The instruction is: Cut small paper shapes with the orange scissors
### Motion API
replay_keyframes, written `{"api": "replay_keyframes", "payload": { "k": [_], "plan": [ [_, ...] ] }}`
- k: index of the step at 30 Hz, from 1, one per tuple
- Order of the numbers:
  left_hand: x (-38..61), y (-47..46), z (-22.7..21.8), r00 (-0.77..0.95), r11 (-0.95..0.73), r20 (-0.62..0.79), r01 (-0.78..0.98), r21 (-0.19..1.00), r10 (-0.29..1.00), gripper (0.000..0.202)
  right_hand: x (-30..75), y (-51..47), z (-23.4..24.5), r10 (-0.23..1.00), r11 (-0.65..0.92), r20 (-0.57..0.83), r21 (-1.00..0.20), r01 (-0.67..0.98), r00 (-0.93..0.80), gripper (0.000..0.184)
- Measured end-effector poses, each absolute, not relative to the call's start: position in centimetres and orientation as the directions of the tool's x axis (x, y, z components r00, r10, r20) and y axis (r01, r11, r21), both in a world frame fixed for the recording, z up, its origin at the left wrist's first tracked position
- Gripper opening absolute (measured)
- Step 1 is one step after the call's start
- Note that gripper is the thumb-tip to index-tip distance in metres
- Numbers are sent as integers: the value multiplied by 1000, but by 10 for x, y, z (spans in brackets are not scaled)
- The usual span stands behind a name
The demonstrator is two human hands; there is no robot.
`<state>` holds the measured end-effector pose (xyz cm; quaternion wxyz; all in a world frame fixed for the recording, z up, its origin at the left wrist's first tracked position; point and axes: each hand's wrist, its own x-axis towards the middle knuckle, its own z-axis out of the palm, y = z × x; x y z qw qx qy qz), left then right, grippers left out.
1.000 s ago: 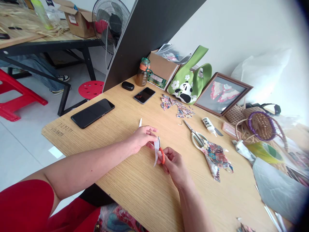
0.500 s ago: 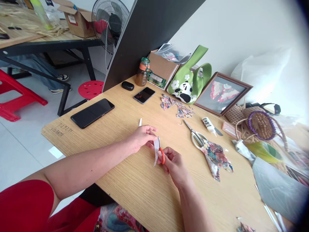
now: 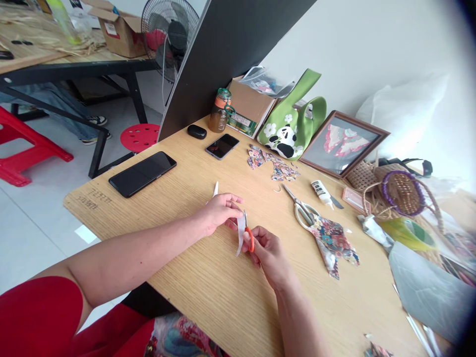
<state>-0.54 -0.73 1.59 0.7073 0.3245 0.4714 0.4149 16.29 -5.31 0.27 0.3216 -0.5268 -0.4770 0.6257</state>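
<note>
Between finger and thumb, my left hand (image 3: 222,214) pinches a thin, whitish translucent strip (image 3: 240,235) that hangs down over the wooden table (image 3: 208,292). My right hand (image 3: 265,252) grips small orange-handled scissors (image 3: 251,240), their blades pointing up right beside the strip. Just behind my left hand a white pointed piece (image 3: 216,188) sticks up, partly hidden by the hand. To the right of my hands lie large white-handled scissors (image 3: 305,213), with a piece of floral fabric (image 3: 333,240) against their handles.
Two phones (image 3: 143,173), a black case (image 3: 197,131) and a bottle (image 3: 220,111) stand to the left and back. Floral scraps (image 3: 273,163), a green panda bag (image 3: 288,129), a picture frame (image 3: 344,144), a glue bottle (image 3: 322,193) and woven baskets (image 3: 403,193) fill the back right.
My hands, the strip and the orange scissors stay almost in place. The scissor blades show slightly more apart from the strip. The person's feet under the far table have shifted a little.
</note>
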Motion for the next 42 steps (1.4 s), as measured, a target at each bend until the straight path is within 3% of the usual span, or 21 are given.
{"api": "replay_keyframes", "payload": {
  "k": [42],
  "plan": [
    [-7,-4,17,198,448,-405,-281,849,893,32,162,-51,-1,913,-342,-350,-937,77,-210,51]
  ]
}}
